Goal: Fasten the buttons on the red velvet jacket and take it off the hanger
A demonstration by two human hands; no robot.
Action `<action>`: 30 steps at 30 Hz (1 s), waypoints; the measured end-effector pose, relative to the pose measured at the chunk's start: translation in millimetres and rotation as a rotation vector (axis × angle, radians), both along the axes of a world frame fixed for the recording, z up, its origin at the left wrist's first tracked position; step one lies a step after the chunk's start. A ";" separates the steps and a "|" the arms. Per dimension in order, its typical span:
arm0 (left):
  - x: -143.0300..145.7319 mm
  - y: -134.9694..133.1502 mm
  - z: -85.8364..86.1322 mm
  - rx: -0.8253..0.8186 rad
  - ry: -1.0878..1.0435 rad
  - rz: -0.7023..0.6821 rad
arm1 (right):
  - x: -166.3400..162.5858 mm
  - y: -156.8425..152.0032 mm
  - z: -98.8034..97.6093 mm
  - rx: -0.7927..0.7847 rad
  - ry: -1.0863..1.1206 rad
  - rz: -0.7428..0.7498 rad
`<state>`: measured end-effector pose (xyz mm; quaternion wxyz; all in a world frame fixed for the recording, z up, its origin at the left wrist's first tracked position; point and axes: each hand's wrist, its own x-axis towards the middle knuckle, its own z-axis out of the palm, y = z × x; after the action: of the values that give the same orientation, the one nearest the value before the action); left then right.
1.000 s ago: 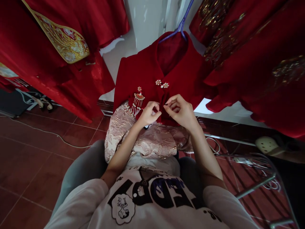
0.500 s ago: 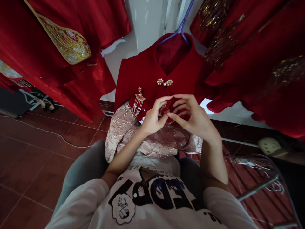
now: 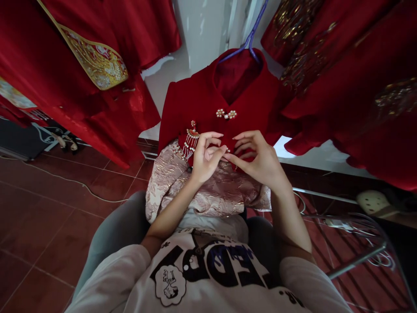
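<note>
Head camera looks steeply down, close over the lap and floor.

My left hand [image 3: 204, 158] and right hand [image 3: 260, 161] are meeting fingertip to fingertip at the jacket [image 3: 208, 100] front, just below its clasp [image 3: 226, 114]; the tassel brooch [image 3: 190, 139] is hanging left of them, brocade fabric [image 3: 211, 195] lying beneath.

Fingertips [image 3: 224, 150] hide the fastening (too small anyway) they pinch.

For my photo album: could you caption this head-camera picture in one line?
Left hand and right hand pinch the front of a red velvet jacket on a blue hanger.
</note>
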<state>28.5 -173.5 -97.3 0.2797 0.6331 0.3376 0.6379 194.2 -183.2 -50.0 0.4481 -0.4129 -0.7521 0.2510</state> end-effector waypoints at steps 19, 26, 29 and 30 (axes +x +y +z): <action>-50.7 66.2 -47.1 -0.158 -0.055 0.373 | -3.2 -2.2 2.7 0.131 0.037 -0.082; -64.6 93.2 -58.0 -0.174 -0.111 0.278 | -21.1 21.3 -0.1 0.040 0.130 0.019; -66.7 97.2 -58.6 -0.211 -0.085 0.226 | -42.4 48.5 -9.6 -0.024 0.138 0.068; -68.0 98.6 -58.9 -0.225 -0.077 0.187 | -49.8 58.1 -13.7 -0.042 0.127 0.082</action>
<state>-39.4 -75.0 -156.2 0.3009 0.5387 0.4533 0.6432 144.4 -125.1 -63.7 0.4756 -0.3741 -0.7331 0.3105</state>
